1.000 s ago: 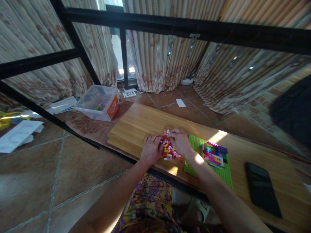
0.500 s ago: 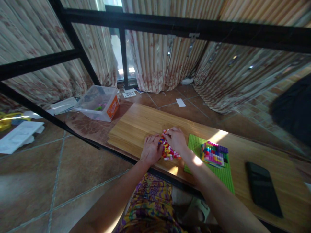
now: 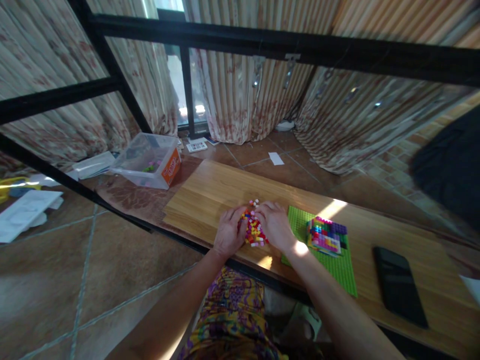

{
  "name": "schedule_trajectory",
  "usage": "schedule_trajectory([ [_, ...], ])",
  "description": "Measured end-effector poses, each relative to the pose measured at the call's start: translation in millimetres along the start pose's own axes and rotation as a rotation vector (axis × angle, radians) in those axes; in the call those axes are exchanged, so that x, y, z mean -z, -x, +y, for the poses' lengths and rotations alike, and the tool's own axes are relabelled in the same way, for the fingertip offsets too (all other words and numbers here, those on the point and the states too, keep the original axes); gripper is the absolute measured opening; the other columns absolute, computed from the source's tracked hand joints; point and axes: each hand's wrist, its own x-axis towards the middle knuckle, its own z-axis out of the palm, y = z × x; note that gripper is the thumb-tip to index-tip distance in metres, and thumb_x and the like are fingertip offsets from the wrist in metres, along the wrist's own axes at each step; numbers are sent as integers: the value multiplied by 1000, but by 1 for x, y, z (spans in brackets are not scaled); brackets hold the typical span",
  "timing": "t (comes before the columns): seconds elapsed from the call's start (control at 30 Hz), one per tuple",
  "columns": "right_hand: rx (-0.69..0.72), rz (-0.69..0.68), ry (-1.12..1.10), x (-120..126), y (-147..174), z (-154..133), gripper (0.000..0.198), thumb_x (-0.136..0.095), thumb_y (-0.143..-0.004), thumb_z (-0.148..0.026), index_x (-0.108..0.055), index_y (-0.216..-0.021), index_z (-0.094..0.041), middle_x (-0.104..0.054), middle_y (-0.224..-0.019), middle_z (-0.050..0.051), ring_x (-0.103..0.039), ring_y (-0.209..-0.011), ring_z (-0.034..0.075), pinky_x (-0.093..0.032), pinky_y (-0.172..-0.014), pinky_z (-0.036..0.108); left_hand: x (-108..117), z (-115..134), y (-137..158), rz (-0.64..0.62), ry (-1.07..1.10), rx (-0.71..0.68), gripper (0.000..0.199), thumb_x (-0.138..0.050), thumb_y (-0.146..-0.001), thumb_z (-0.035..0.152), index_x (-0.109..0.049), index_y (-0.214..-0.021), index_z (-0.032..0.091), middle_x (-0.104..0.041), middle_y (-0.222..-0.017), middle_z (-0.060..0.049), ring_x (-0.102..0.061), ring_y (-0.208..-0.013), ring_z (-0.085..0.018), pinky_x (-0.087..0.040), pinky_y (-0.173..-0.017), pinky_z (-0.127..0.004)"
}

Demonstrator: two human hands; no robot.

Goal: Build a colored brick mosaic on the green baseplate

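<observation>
Small toy building bricks [image 3: 255,230] in red, yellow, pink, white and orange lie in a loose pile on the wooden board. My left hand [image 3: 229,232] rests against the pile's left side, its fingers bent loosely around the edge. Along the right side, my right hand [image 3: 274,225] curves inward with its fingertips touching the bricks. Neither hand shows a brick in its grip. To the right, a multicoloured brick build [image 3: 327,236] stands on a green baseplate [image 3: 343,275].
A black phone or tablet [image 3: 399,285] lies on the wooden board [image 3: 210,187] at the right. Beyond its left end stands a clear plastic box [image 3: 138,172] with some pieces inside. A black metal frame [image 3: 240,40] crosses the view, with curtains behind it.
My hands have moved slightly apart along the sides of the pile, and the bricks are pressed into a narrower heap. The whole view has shifted a little.
</observation>
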Motion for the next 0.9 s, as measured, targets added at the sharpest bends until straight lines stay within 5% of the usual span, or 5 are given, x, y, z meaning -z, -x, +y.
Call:
schedule_trajectory([
  [0.27, -179, -29, -253, -3, 27, -28, 19, -49, -91, -23, -67, -87, -20, -71, -84, 5, -64, -79, 18, -45, -74, 29, 2, -3, 7, 11, 5, -195, 19, -48, -92, 26, -62, -104, 19, -69, -100, -8, -61, -94, -21, -47, -86, -39],
  [0.53, -347, 157, -691, -21, 35, -31, 16, -56, -83, -31, -70, -83, -24, -73, -78, -1, -68, -70, 17, -54, -69, 31, 0, -5, 8, 61, 4, -186, 15, -53, -91, 26, -65, -98, 21, -72, -90, -6, -63, -85, -20, -48, -82, -38],
  [0.73, -484, 284, -764, -27, 39, -41, 18, -59, -78, -36, -71, -75, -22, -73, -73, 1, -67, -67, 18, -55, -68, 31, 1, -6, 6, 125, 12, -103, 13, -55, -89, 28, -66, -91, 20, -71, -85, -5, -63, -84, -19, -47, -80, -35],
  [0.9, -490, 352, -870, -16, 53, -35, 27, -56, -82, -38, -71, -97, -21, -74, -87, 4, -69, -73, 18, -56, -66, 31, 0, -6, 3, 57, -14, -63, 15, -53, -89, 28, -66, -91, 21, -69, -86, -4, -62, -84, -19, -46, -81, -34],
])
